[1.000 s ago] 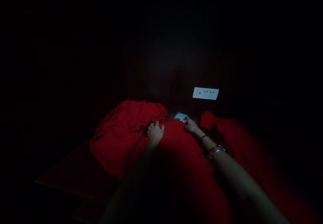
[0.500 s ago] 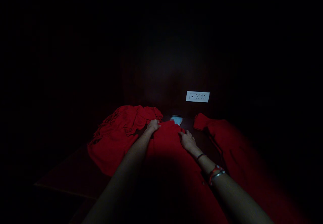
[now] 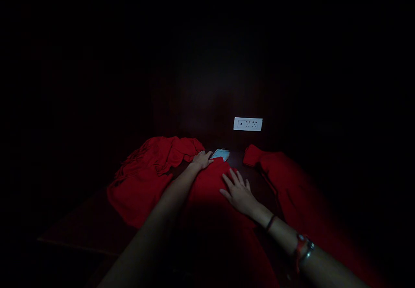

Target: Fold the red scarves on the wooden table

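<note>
Two hands on the red cloth (image 3: 209, 184), mid-table (image 3: 74, 229): my left fingers (image 3: 207, 157) rest at its far edge beside the pale card-like item (image 3: 220, 154), grip unclear; my right fingers (image 3: 235, 182) lie spread, released, on its right side.

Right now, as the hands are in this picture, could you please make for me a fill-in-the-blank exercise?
1. The middle cloth has the colour ____.
2. The arm that wears bracelets is the person's ____ one.
3. The hand nearer to the small pale-blue thing is the person's ____ one.
4. In the picture, the socket plate sits higher than this pale-blue thing and to its ____.

Missing words: red; right; left; right.
</note>
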Demonstrator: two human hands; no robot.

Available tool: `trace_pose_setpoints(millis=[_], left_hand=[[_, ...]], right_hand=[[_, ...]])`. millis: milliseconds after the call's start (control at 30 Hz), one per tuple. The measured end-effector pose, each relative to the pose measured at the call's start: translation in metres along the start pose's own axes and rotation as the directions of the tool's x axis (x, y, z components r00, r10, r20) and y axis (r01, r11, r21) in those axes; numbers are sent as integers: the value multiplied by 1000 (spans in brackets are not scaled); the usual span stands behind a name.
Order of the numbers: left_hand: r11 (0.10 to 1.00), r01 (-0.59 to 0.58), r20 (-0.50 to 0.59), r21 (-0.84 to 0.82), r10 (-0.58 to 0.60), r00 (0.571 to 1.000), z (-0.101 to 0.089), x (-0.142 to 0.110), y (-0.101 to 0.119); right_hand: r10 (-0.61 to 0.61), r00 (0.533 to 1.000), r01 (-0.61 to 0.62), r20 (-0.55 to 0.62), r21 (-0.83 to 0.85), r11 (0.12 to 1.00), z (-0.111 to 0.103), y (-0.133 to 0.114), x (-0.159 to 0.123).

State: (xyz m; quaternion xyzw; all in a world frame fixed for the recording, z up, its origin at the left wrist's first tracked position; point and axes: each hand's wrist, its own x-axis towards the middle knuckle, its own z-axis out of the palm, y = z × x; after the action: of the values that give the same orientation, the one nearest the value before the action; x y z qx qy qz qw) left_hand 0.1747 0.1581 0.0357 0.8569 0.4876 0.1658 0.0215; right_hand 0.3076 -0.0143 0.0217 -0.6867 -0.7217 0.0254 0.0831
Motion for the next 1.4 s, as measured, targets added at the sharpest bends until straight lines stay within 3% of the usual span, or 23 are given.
trace_pose_setpoints(millis=[100,167,200,333,433,667,767,833,933,1033,1100,1167,1267,1400], left_hand=[[966,-257,-61,31,258,964,6,-3,3],[934,-357,-13,30,358,934,9,-2,6],[935,-353,14,30,353,935,10,0,9],[981,-190,11,43,190,982,12,13,25],[993,-116,-7,19,116,993,13,25,36],[995,-89,-45,-34,88,995,23,30,51],[987,-161,-64,-23,159,985,22,21,56],[984,-176,-119,4,175,977,19,10,57],[1000,-16,-183,7,17,983,10,-15,50],[981,189,-15,-39,-190,982,0,-42,36],[963,261,128,-73,-250,960,-4,-55,27],[948,280,196,-152,-249,948,-4,-60,23],[892,295,222,-342,-229,948,5,-59,22],[779,298,175,-551,-242,954,21,-56,21]], right_hand=[[-156,976,155,149,18,988,5,-3,-16],[-130,973,131,189,6,991,6,-3,-21],[-114,974,117,196,-5,993,5,-3,-22],[-100,969,106,225,-14,994,0,5,-26],[-98,969,101,225,1,995,-2,16,-30],[-131,961,137,243,-8,991,-2,34,-34],[-154,956,158,249,4,987,-11,38,-25],[-172,969,172,176,17,985,-21,39,-10],[-78,996,79,-37,24,997,-32,34,17],[-35,998,37,-58,40,999,-27,19,27],[-86,996,84,34,41,996,-17,8,18],[-121,989,119,85,27,993,-9,-2,-3],[-156,985,155,80,14,988,-4,-11,-41],[-149,984,151,102,-16,988,-6,-21,-73]])
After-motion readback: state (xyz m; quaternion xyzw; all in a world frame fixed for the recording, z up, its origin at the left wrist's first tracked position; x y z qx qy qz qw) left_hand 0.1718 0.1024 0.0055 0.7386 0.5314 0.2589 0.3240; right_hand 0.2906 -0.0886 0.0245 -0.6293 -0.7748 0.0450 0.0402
